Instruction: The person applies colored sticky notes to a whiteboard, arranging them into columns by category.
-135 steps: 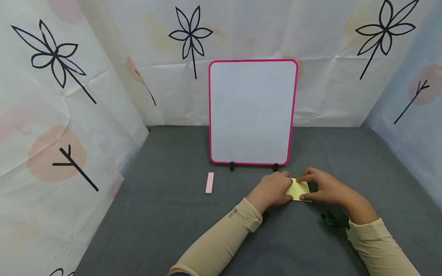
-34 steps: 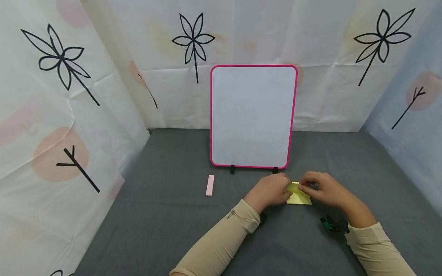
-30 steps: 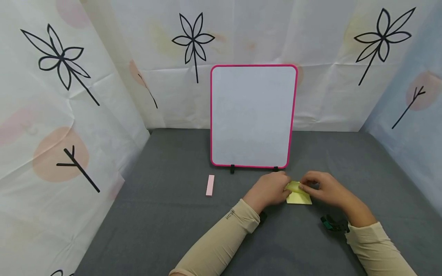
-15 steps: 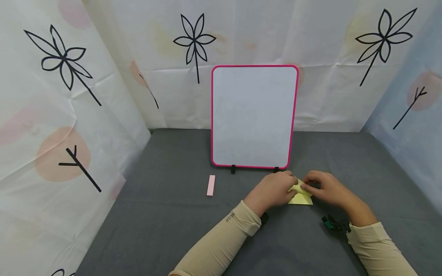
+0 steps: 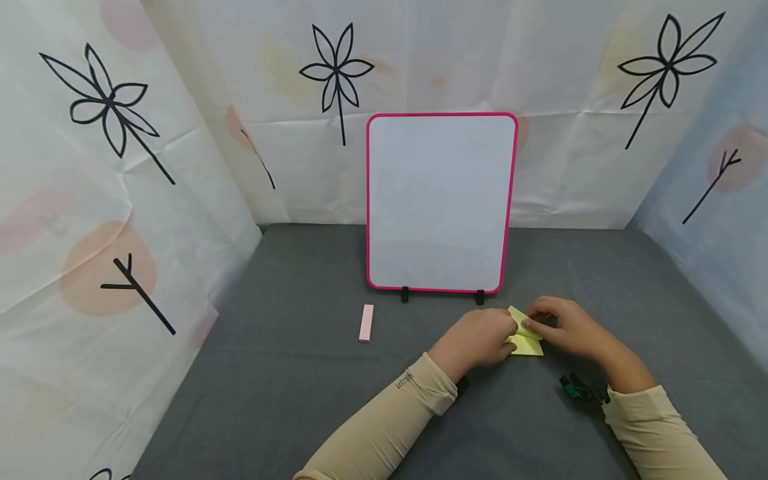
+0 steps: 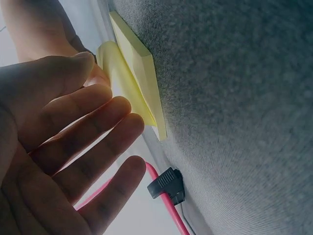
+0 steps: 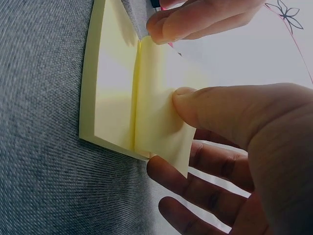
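A pad of yellow sticky notes [image 5: 525, 348] lies on the grey cloth, its top sheet [image 7: 159, 105] bent up from the pad. My right hand [image 5: 573, 328] pinches that sheet, with the thumb on one face and fingers behind it, as the right wrist view shows. At the pad's left side is my left hand [image 5: 478, 337]; its fingers [image 6: 93, 132] are fairly straight in the left wrist view, the tips beside the raised sheet. Whether they touch the sheet is hard to tell. In the head view the hands cover part of the pad.
Behind the hands a whiteboard [image 5: 441, 200] with a pink frame stands on black feet [image 5: 480, 297]. A narrow pale pink block [image 5: 366, 323] lies left of the hands. Patterned cloth walls [image 5: 252, 167] enclose the grey table surface [image 5: 288, 373].
Over the last seconds the top sheet has been bent up from the pad. Since half a second ago my left hand has come slightly nearer, uncovering the sheet's far corner; my right hand stays put.
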The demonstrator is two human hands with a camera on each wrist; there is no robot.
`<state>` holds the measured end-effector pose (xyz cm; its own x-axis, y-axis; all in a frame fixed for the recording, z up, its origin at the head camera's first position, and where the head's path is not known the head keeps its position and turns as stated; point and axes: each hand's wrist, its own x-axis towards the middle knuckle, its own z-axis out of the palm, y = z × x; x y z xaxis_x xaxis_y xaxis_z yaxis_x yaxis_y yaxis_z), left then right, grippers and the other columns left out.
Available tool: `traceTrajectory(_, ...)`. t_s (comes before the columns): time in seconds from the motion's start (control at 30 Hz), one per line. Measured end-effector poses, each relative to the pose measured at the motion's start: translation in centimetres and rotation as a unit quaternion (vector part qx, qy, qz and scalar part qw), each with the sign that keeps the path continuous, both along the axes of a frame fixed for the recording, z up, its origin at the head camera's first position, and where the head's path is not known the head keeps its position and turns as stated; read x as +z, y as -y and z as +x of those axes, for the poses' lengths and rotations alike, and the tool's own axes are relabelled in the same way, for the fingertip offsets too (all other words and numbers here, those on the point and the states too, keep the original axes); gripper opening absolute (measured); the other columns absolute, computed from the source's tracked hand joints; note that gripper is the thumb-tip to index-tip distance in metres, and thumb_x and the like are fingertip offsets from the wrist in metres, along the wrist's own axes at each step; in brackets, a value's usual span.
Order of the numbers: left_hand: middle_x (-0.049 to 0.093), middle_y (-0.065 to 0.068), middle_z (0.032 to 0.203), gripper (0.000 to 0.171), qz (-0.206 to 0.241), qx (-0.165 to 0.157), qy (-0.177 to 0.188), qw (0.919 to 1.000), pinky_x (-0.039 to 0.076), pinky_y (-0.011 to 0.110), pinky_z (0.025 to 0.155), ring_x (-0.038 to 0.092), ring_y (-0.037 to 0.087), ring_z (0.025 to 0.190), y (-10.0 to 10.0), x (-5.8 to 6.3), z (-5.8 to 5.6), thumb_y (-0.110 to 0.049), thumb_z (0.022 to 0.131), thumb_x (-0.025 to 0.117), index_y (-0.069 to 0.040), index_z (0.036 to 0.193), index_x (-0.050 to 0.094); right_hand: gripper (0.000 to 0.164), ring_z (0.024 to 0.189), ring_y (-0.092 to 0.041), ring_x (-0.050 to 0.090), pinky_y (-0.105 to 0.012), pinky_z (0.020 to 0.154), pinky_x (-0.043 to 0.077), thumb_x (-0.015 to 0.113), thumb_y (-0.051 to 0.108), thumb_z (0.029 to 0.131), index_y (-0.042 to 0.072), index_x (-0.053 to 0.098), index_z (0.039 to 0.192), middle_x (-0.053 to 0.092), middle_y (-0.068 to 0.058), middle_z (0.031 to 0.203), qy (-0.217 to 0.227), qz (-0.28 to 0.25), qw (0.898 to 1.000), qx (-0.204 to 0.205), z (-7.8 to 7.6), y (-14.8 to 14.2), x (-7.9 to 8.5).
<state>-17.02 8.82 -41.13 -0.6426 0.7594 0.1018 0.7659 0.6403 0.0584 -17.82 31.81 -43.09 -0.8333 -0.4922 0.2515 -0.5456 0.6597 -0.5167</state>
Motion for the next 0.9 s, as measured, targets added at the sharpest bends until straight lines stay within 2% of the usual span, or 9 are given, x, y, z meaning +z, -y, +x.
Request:
traceTrajectory(0.23, 0.065, -0.010, 0.086, 0.010, -0.004, 0.003, 0.011, 0.9999, 0.040, 0.016, 0.061, 0.049, 0.001, 0.069, -0.19, -0.10, 0.29, -0.030, 0.100, 0.075, -0.022, 0.095, 0.075, 0.009, 0.082, 0.005, 0.060, -0.028, 0.070, 0.053, 0.077, 0.011, 0.097, 0.019, 0.075, 0.095, 0.067, 0.012, 0.092, 0.002, 0.002, 1.000, -0.004, -0.02, -0.06, 0.13)
traceTrajectory(0.47, 0.065, -0.010, 0.086, 0.007, -0.012, 0.010, 0.017, 0.9997, 0.041, 0.016, 0.061, 0.048, 0.001, 0.069, -0.34, -0.14, 0.38, -0.028, 0.100, 0.074, -0.022, 0.095, 0.075, 0.004, 0.080, 0.006, 0.059, -0.027, 0.070, 0.053, 0.077, 0.013, 0.098, 0.015, 0.076, 0.095, 0.067, 0.012, 0.091, 0.000, -0.003, 1.000, -0.005, -0.15, -0.17, 0.15)
traceTrajectory(0.73, 0.059, -0.009, 0.088, 0.011, -0.037, 0.016, 0.014, 0.9991, 0.039, 0.018, 0.061, 0.045, 0.003, 0.069, -0.59, 0.05, 0.64, -0.029, 0.097, 0.078, -0.024, 0.089, 0.073, 0.008, 0.080, 0.006, 0.059, -0.027, 0.070, 0.054, 0.077, 0.009, 0.096, 0.016, 0.075, 0.096, 0.066, 0.012, 0.090, -0.004, -0.003, 1.000, -0.004, -0.27, -0.24, 0.17)
traceTrajectory(0.9, 0.060, -0.009, 0.087, 0.011, -0.029, 0.020, 0.007, 0.9993, 0.039, 0.018, 0.060, 0.045, 0.003, 0.069, -0.61, -0.08, 0.72, -0.023, 0.098, 0.077, -0.023, 0.087, 0.072, 0.008, 0.079, 0.005, 0.058, -0.027, 0.069, 0.053, 0.077, 0.008, 0.096, 0.016, 0.075, 0.095, 0.066, 0.012, 0.090, -0.004, -0.005, 1.000, -0.003, -0.30, -0.24, 0.13)
